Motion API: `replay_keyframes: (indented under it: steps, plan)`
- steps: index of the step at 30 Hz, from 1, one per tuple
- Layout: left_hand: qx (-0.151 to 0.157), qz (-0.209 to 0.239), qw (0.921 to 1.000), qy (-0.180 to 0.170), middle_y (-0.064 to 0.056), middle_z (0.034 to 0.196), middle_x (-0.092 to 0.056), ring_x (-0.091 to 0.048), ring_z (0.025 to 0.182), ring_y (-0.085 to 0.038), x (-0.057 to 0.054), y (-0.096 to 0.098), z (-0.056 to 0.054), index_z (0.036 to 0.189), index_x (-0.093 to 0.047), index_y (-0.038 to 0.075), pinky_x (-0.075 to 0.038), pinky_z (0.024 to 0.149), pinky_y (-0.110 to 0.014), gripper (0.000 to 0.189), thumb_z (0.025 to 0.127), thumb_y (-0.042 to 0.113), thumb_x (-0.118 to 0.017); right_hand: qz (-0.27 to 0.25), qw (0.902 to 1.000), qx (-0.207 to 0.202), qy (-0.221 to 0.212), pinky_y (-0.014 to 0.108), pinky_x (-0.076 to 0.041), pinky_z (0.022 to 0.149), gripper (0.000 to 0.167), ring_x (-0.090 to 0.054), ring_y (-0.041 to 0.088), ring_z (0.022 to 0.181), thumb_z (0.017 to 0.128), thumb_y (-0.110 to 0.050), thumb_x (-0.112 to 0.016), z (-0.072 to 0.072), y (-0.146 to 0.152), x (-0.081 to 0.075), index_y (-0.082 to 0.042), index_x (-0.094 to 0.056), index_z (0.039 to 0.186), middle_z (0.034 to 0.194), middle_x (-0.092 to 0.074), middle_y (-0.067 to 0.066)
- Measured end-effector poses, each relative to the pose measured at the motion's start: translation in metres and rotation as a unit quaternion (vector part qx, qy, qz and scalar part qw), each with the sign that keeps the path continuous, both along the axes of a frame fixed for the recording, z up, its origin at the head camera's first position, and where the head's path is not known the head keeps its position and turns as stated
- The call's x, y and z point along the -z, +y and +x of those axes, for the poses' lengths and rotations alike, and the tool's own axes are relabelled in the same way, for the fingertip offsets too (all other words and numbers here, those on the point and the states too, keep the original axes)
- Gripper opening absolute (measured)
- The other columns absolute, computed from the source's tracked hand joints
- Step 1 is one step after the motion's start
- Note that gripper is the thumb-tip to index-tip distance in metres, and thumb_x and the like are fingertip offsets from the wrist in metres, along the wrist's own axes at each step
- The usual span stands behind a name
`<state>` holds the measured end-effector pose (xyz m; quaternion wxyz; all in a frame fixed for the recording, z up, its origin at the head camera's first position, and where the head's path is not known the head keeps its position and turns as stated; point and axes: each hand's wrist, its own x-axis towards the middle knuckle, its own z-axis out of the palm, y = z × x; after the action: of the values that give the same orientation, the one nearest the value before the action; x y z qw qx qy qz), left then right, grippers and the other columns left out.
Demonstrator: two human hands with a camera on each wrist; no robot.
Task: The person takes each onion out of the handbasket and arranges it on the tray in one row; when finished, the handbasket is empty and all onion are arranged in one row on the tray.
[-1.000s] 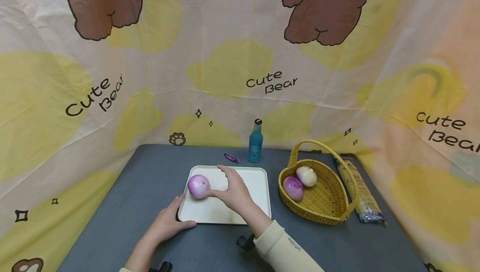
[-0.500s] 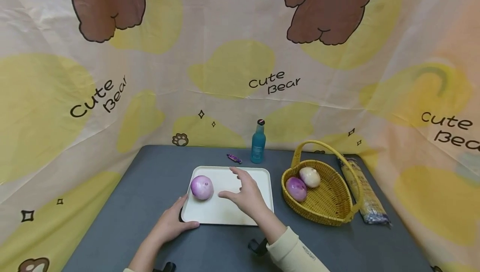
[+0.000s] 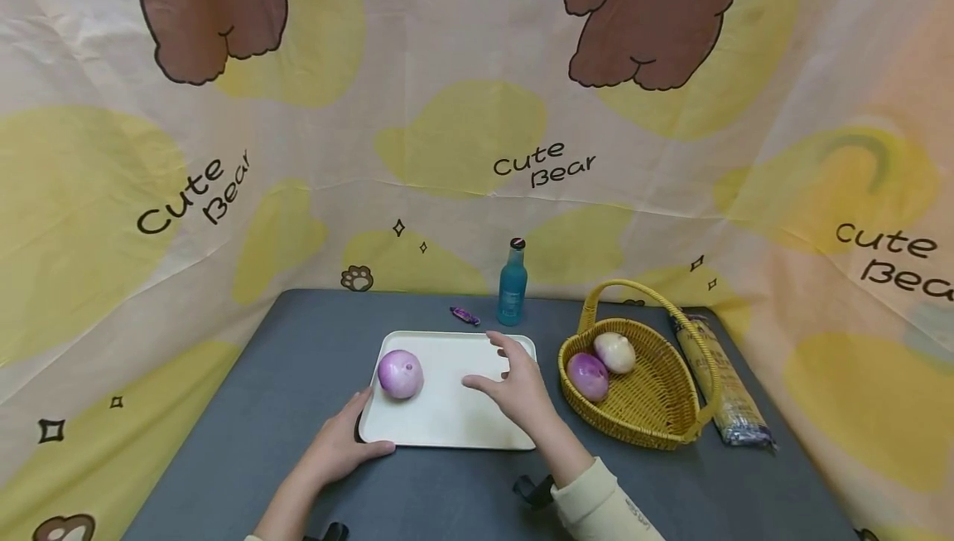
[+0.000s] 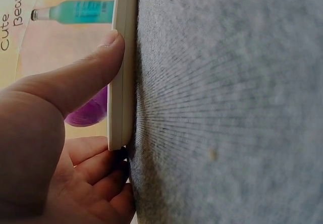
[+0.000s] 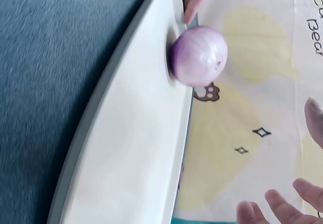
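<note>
A pale purple onion [image 3: 400,374] sits on the left part of a white tray [image 3: 447,429]; the right wrist view shows the same onion [image 5: 199,56] up close. My left hand [image 3: 346,440] holds the tray's near left corner, with the thumb on the front edge and the fingers at the left side. In the left wrist view, the thumb [image 4: 96,70] lies against the tray rim. Over the tray's right part is my right hand [image 3: 517,392], its thumb and fingers spread, holding nothing and apart from the onion.
Right of the tray stands a yellow wicker basket [image 3: 626,432] with a raised handle, containing a purple onion [image 3: 588,376] and a whiter onion [image 3: 614,352]. Beyond it lies a long plastic package [image 3: 734,396]. Behind the tray are a blue bottle [image 3: 512,288] and a purple-wrapped candy [image 3: 465,315].
My right hand has drawn away from the onion toward the right side of the tray. The onion stays on the tray, and my left hand keeps its place at the corner.
</note>
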<state>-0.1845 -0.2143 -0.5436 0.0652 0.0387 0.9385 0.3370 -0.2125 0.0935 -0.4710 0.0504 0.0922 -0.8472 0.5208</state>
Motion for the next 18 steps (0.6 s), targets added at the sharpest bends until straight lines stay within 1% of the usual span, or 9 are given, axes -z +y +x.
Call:
replay_keyframes:
  steps: [6,11,14,18]
  plan:
    - [-0.002,0.003,1.0,-0.007,-0.033,0.156,-0.034,-0.037,0.14,-0.055,-0.001,0.001,0.001,0.157,-0.032,0.005,-0.038,0.106,-0.067,0.111,0.072,0.049,-0.088,-0.009,0.9998,0.018,-0.002,0.056,-0.051,0.099,0.08,-0.051,0.037,0.134,0.079,-0.04,-0.086,0.001,0.014,-0.002,-0.015,-0.051,0.147,0.148,-0.054,0.009]
    - [-0.001,0.004,1.0,0.0,-0.033,0.155,-0.035,-0.038,0.139,-0.055,-0.002,0.001,0.001,0.157,-0.033,0.005,-0.038,0.105,-0.067,0.11,0.072,0.049,-0.088,-0.014,0.9992,0.037,0.003,0.056,-0.051,0.099,0.077,-0.052,0.037,0.133,0.08,-0.035,-0.087,0.0,0.025,-0.001,-0.014,-0.052,0.145,0.147,-0.054,0.01]
    - [0.001,0.005,1.0,0.003,-0.033,0.155,-0.036,-0.038,0.139,-0.055,-0.002,0.001,0.001,0.157,-0.033,0.005,-0.039,0.105,-0.067,0.11,0.072,0.049,-0.088,-0.008,0.9987,0.051,0.001,0.054,-0.052,0.099,0.076,-0.053,0.035,0.132,0.08,-0.035,-0.087,-0.001,0.031,0.0,-0.015,-0.054,0.145,0.147,-0.055,0.009]
    - [-0.001,0.005,1.0,0.0,-0.033,0.156,-0.035,-0.038,0.14,-0.055,-0.001,0.001,0.001,0.157,-0.033,0.005,-0.038,0.106,-0.066,0.11,0.072,0.048,-0.088,0.001,0.9983,0.059,0.002,0.054,-0.052,0.097,0.075,-0.053,0.035,0.131,0.08,-0.038,-0.086,-0.001,0.041,0.002,-0.016,-0.054,0.145,0.146,-0.055,0.009]
